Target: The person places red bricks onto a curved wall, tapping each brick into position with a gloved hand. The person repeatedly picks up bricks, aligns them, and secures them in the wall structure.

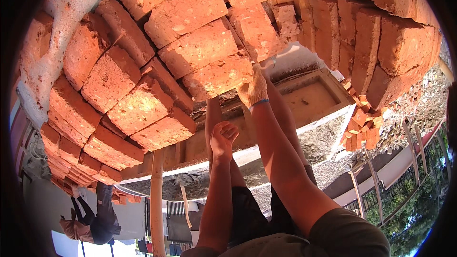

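Observation:
My right hand (252, 90), in what looks like a dusty work glove with a blue cuff, grips the near edge of a red brick (216, 74) at the bottom of the middle stack. Below and left of it, my left hand (223, 135) is bare and holds nothing, its fingers loosely curled and apart. Behind my hands lies a shallow wooden mould (328, 90) with a pale rim, its inside partly hidden by my legs and arms.
Stacked bricks (124, 109) fill the left and upper right. A pile of small brick pieces (364, 123) lies at right. A wooden post (157, 176) stands left of my arms. Another person (97, 214) is at lower left. A railing (376, 190) runs at lower right.

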The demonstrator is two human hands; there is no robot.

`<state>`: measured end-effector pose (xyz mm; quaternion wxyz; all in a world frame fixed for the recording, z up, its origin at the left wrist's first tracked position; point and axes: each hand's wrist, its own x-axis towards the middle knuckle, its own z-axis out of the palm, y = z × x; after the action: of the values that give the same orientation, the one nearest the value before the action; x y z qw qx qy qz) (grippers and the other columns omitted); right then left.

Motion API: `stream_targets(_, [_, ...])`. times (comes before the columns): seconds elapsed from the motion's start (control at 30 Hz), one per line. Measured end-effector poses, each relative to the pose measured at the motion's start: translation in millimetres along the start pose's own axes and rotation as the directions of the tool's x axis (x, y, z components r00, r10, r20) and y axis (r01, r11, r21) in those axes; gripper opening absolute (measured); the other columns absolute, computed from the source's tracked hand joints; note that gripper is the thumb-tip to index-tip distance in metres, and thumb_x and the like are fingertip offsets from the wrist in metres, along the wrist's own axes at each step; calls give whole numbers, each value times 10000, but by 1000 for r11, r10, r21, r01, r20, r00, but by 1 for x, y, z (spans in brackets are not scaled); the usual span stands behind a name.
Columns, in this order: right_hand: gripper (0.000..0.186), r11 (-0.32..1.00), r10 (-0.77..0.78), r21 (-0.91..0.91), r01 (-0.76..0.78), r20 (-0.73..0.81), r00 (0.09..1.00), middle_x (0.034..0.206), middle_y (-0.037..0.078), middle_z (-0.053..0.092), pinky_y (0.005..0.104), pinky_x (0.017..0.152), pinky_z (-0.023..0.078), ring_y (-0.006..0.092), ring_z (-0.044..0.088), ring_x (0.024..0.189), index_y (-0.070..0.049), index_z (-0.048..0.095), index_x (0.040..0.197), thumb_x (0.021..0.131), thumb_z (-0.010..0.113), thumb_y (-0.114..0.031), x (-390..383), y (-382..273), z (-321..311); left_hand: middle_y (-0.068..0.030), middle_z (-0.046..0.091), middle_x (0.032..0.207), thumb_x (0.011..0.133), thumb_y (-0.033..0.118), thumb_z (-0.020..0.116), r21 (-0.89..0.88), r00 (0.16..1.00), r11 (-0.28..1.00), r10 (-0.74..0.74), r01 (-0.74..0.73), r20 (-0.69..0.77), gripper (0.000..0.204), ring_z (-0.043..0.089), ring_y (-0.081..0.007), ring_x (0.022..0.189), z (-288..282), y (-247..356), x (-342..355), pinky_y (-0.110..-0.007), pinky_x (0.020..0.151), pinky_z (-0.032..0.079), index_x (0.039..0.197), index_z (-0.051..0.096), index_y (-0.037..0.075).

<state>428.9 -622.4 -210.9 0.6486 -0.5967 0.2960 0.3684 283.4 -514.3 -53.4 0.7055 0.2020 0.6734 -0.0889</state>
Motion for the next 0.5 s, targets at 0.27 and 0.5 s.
stream_targets(0.27, [568,664,19,687,-296,380,925,1580,173,503,515,1195,437,354,507,1429,-51,449,1550,1103,525,-394,-20,-54,1,-97,547,1542,1078,412,516,-802,839,595,461,-48,291,585,474,-350,1466,54,39,103,-579,1240,368,1574,457,106])
stream_targets(0.5, [355,910,155,357,-210,176,972,1123,107,637,391,913,532,218,627,1047,13,582,1226,993,716,-219,-24,-62,20,-143,494,1605,1080,472,488,-926,920,373,337,62,198,630,463,-365,1480,70,36,118,-583,1235,373,1583,459,94])
